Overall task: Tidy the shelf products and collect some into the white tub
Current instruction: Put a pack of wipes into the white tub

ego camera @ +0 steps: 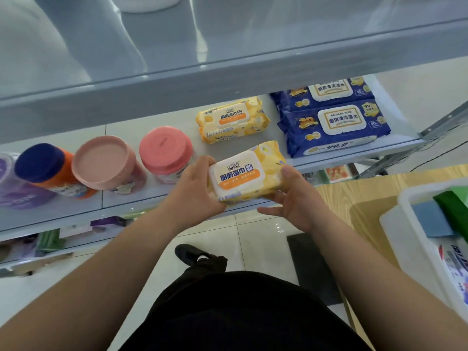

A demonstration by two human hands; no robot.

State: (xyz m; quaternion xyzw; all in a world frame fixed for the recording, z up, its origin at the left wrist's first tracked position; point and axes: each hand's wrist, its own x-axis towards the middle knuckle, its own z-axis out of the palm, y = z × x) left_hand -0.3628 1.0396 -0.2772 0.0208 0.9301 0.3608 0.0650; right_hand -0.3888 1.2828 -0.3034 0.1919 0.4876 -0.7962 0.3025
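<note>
A yellow pack of wet wipes [247, 171] with a white flip lid is held over the front edge of the grey shelf [131, 196]. My left hand [196, 190] grips its left end and my right hand [291, 196] holds its right end, thumb on top. Behind it on the shelf lie two stacked yellow wipe packs [231, 120]. To their right sit blue wipe packs [334, 125]. The white tub [402, 236] stands at the right edge on a wooden table, with a blue item and a green item inside.
Left on the shelf stand two pink-lidded jars [166, 150] [101, 162], an orange bottle with a blue cap [40, 164] and a purple container [10, 183]. An upper shelf [228, 72] overhangs. Lower shelves hold more goods. My foot and tiled floor are below.
</note>
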